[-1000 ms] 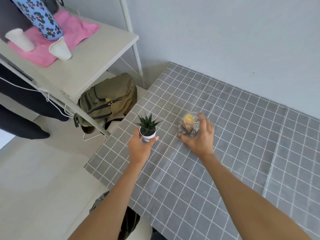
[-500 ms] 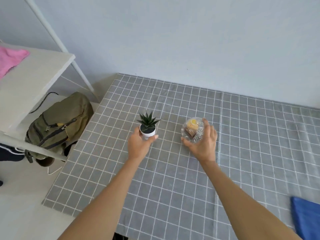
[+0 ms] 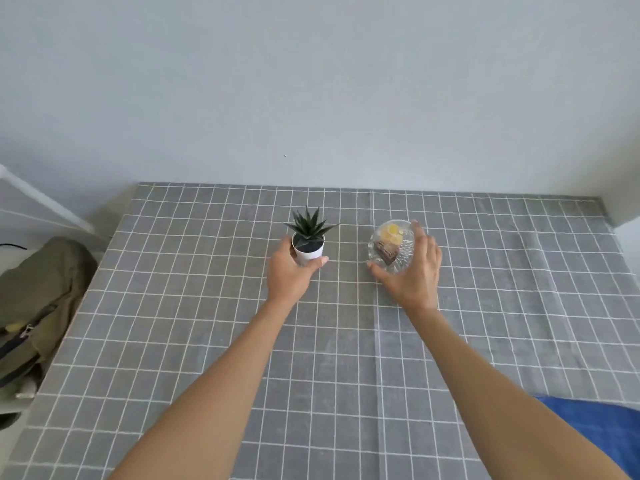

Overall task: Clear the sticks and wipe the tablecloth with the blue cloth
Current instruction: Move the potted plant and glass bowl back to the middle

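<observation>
My left hand (image 3: 289, 273) grips the white pot of a small spiky green plant (image 3: 309, 242) that stands upright on the grey checked tablecloth (image 3: 207, 306). My right hand (image 3: 412, 275) holds a round cut-glass dish (image 3: 391, 245) from its right and near side; the dish holds a yellow piece and a brown piece. A blue cloth (image 3: 602, 434) lies at the tablecloth's near right, partly hidden behind my right forearm. No sticks are in view.
A pale wall runs along the table's far edge. An olive backpack (image 3: 31, 299) sits on the floor left of the table, under a white slanted shelf leg (image 3: 45, 202). A white ledge shows at the far right.
The view has swung right and both hands, with plant and dish, now sit nearer the table's middle. The pink-towel shelf has left the view and the blue cloth has come in.
</observation>
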